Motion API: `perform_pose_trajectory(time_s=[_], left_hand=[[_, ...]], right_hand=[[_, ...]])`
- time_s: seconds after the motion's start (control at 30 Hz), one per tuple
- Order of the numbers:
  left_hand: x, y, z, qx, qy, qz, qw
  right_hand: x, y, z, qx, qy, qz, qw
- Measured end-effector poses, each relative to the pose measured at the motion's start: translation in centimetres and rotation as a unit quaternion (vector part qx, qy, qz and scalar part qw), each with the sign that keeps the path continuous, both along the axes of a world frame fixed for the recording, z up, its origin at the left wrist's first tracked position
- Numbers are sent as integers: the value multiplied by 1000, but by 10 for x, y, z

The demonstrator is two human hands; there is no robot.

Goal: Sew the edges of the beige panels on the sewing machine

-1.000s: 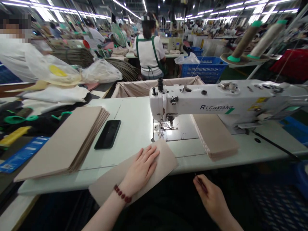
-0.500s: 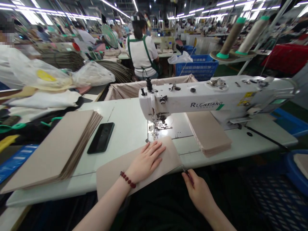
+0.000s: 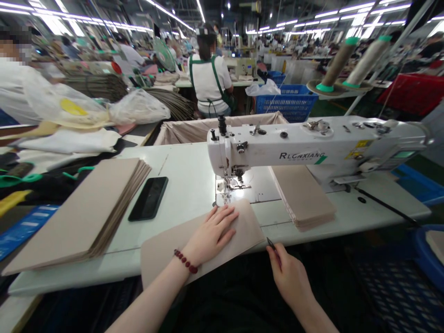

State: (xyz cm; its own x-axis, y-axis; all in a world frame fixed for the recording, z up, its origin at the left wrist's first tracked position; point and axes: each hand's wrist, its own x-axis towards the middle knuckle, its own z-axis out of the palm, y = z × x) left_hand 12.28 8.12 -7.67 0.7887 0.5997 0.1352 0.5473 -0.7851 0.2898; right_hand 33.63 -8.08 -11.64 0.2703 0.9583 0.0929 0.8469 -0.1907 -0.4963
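Observation:
My left hand (image 3: 212, 236) lies flat on a beige fabric panel (image 3: 244, 222), fingers stretched out, pressing it against the table. The panel slants across the table's front edge, its rounded far corner just in front of the sewing machine's needle area (image 3: 231, 185). Off the panel's right corner, my right hand (image 3: 291, 273) is closed round a small dark pointed tool (image 3: 271, 243) that looks like thread snips. Its tip sits close to that corner, apart from it; most of the tool is hidden in my fingers.
The white sewing machine (image 3: 301, 143) spans the table's right side. A stack of beige panels (image 3: 305, 196) lies under its arm, and a larger stack (image 3: 83, 208) at left beside a black phone (image 3: 148, 199). Behind are a cloth-lined bin (image 3: 187, 132), blue crate (image 3: 286, 105) and a seated co-worker (image 3: 210, 76).
My right hand has drawn the pointed tool's tip slightly away from the panel's corner. My left hand stays flat on the panel. The whole view has shifted slightly.

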Motion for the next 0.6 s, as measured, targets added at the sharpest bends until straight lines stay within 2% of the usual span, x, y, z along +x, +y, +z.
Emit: perform_pose_trajectory(time_s=[0.17,0.27,0.43,0.6], left_hand=[[-13,-2,0,14,-37,168,985],[-23,-2,0,18,-13,221,975],[-36,-5,7,-70,-20,228,971],[-64,-35,23,-198,-85,176,961]], right_hand=[[12,0,6,7,2,-29,1000],[13,7,13,27,-1,-16,1000],[7,21,13,21,-36,97,994],[18,15,3,63,-17,192,979]])
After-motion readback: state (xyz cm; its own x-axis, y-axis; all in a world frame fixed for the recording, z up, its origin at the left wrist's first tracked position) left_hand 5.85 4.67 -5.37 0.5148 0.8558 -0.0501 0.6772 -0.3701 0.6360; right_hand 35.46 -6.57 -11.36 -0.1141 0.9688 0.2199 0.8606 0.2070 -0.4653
